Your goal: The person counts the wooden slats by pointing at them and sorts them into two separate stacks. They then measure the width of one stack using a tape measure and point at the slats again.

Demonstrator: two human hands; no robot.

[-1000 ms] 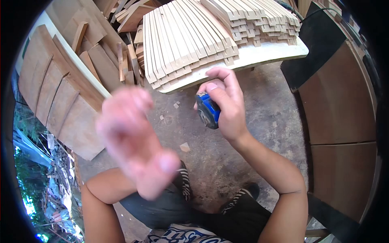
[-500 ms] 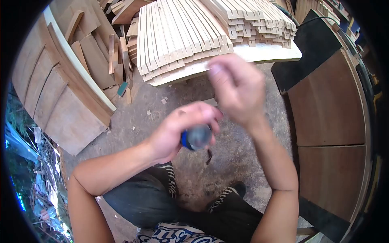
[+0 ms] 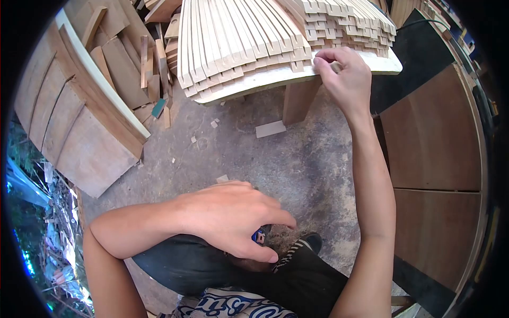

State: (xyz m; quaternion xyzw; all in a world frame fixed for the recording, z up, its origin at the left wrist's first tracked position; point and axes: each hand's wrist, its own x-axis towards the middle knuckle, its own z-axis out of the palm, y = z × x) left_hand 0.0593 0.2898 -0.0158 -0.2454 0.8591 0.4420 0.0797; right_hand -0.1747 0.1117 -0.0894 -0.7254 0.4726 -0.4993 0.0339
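My left hand (image 3: 233, 214) is low in front of my lap, palm down. Its fingers and thumb curve around a blue cylindrical container (image 3: 260, 236), mostly hidden under the hand; only a small patterned blue part shows. My right hand (image 3: 347, 77) is bent at the front edge of a pale board (image 3: 260, 83), thumb and forefinger pinched together. What they hold, if anything, cannot be made out. Notched wooden slats (image 3: 233, 42) lie stacked in rows on that board, left of my right hand.
A second stack of notched slats (image 3: 350, 29) sits at the back right of the board. A wooden leg (image 3: 301, 100) supports it. Brown panels (image 3: 432, 138) stand on the right. At left are a curved wooden piece (image 3: 87, 122) and offcuts (image 3: 124, 69). Scraps (image 3: 270, 129) lie on the floor.
My left hand has dropped toward my lap with the container and turned palm down, covering most of it. My right hand has moved away to the right and up, to the board's edge.
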